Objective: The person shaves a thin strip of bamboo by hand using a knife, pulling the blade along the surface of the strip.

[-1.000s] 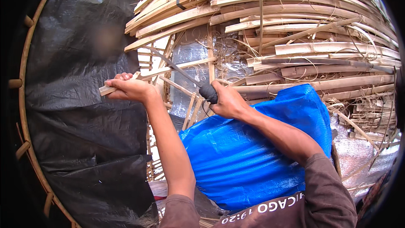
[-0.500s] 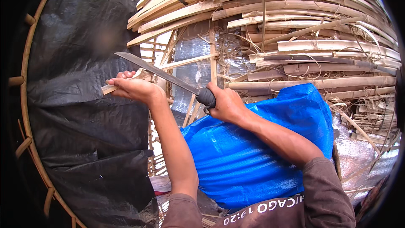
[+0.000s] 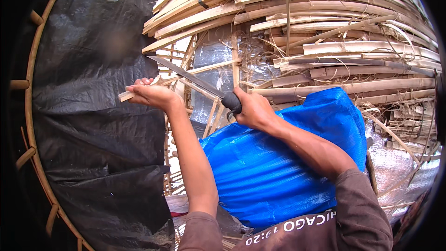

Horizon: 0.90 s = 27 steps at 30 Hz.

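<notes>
Left hand: we see our left hand (image 3: 155, 96) held out ahead of us, its fingers (image 3: 143, 82) curled and pinching a pale bamboo strip (image 3: 126, 95), whose cut end pokes out to the left of the fist.
Right hand: our right hand (image 3: 251, 110) is wrapped tight round the dark handle of a long knife (image 3: 190, 76), fingers pressed together about the grip.
Knife: the blade runs up and to the left from the right fist, tilted, its tip above the left hand; we cannot tell whether the edge touches the strip.
Strip: it sits in the left fist, lying roughly level, below the blade's tip.
Blue sack: a bright blue woven sack (image 3: 288, 167) lies under our right forearm, just below the right hand.
Bamboo pile: a heap of split bamboo slats (image 3: 325, 42) fills the upper right, behind both hands.
Black sheet: a black plastic sheet (image 3: 93, 111) covers the left side, edged by a curved bamboo frame (image 3: 31, 93).
</notes>
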Each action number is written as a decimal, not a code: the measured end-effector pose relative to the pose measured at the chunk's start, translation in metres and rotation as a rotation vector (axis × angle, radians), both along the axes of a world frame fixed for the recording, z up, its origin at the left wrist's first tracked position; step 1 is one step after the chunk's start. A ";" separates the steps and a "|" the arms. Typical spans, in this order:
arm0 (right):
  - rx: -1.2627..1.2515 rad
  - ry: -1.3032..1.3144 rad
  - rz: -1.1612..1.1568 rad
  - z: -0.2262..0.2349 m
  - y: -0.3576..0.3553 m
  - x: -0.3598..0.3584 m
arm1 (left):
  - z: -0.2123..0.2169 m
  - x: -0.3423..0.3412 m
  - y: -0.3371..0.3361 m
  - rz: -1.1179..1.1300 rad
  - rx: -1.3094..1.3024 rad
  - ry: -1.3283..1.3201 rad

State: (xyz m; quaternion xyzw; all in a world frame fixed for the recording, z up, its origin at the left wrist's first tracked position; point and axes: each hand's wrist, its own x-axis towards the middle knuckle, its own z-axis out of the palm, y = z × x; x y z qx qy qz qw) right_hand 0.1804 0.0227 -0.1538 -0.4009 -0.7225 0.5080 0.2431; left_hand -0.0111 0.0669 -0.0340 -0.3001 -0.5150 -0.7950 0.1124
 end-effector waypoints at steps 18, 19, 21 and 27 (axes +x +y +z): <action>-0.065 -0.047 -0.089 -0.018 0.020 0.010 | 0.013 0.005 0.016 0.026 -0.120 -0.045; -0.033 -0.008 -0.101 -0.013 0.020 0.006 | 0.012 0.007 0.017 0.017 -0.111 -0.019; 0.029 0.071 -0.119 0.000 0.019 -0.010 | 0.006 0.015 0.017 0.006 -0.094 0.034; -0.006 0.057 -0.115 -0.010 0.024 -0.012 | 0.006 0.023 0.018 0.009 -0.089 0.065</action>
